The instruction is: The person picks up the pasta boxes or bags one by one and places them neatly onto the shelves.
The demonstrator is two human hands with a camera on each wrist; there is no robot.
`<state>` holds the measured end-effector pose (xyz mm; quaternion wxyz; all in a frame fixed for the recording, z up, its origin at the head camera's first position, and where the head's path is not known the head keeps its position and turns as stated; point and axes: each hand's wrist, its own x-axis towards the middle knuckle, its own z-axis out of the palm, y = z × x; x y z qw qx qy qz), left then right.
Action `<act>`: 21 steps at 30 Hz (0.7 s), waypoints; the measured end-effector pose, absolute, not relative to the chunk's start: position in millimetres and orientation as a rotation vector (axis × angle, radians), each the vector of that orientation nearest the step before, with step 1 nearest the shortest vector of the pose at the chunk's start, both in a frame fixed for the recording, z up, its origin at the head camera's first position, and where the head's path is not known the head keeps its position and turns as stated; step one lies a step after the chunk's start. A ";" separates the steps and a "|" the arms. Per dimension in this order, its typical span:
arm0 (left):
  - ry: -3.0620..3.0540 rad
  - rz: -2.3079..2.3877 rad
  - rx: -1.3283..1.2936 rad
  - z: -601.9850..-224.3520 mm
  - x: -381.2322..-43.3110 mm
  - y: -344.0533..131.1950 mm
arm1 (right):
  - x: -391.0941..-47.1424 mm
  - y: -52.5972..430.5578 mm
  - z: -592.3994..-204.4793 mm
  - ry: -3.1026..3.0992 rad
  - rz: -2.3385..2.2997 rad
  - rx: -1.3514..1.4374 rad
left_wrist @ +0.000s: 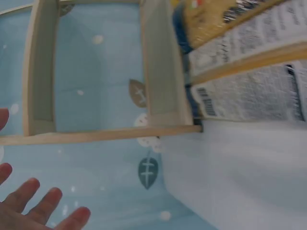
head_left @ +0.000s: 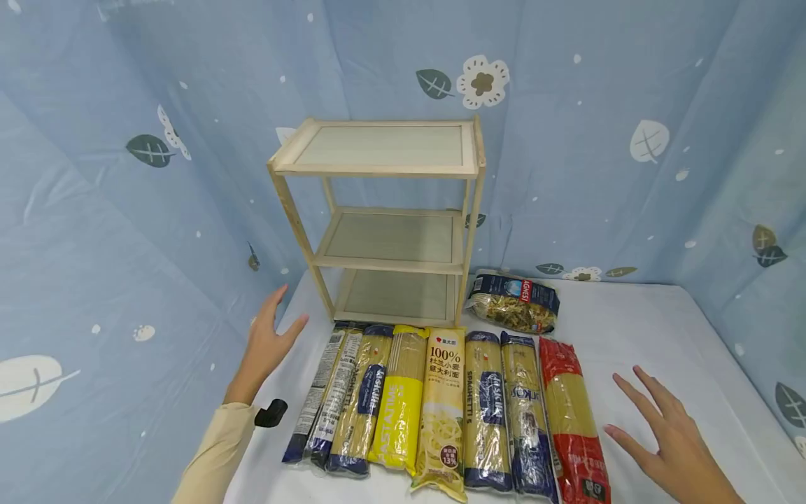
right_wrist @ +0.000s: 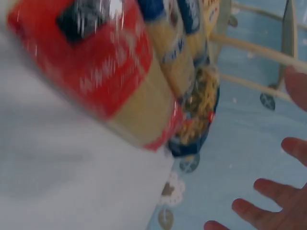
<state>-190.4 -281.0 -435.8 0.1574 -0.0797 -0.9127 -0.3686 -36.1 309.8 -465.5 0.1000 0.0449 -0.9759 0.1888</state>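
Note:
My left hand [head_left: 266, 350] hovers with spread fingers to the left of the pasta row, holding nothing. On the other side, my right hand [head_left: 667, 437] is also spread and bare, beside the red spaghetti pack [head_left: 574, 420]. Between the hands lie several long packs side by side: a yellow pasta pack [head_left: 399, 399], a cream-coloured noodle pack [head_left: 441, 413], blue-ended spaghetti packs [head_left: 487, 413] and, at the left end, packs with white printed labels [head_left: 321, 392]. In the left wrist view the fingers [left_wrist: 45, 203] stand apart from the wooden shelf [left_wrist: 96, 137].
A three-tier wooden shelf [head_left: 378, 170] stands behind the row, its tiers bare. To its right a bag of mixed-colour pasta [head_left: 513, 302] lies on the white table [head_left: 617, 315]. Blue patterned curtains [head_left: 567, 161] hang at the back and both sides.

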 end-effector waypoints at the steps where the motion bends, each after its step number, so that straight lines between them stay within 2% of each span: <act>1: -2.596 -1.082 -0.222 -435.1 -192.8 -279.7 | -34.2 305.3 -466.7 -2.904 0.554 0.131; 9: -2.439 -1.311 -0.213 -423.1 -219.4 -270.1 | -26.9 273.9 -479.3 -3.047 0.571 0.097; 14: -2.401 -1.369 -0.231 -409.8 -235.1 -262.5 | -28.6 261.6 -488.5 -3.126 0.579 -0.017; 21: -2.320 -1.529 -0.285 -364.0 -238.0 -244.2 | -29.4 250.5 -504.4 -3.205 0.629 -0.114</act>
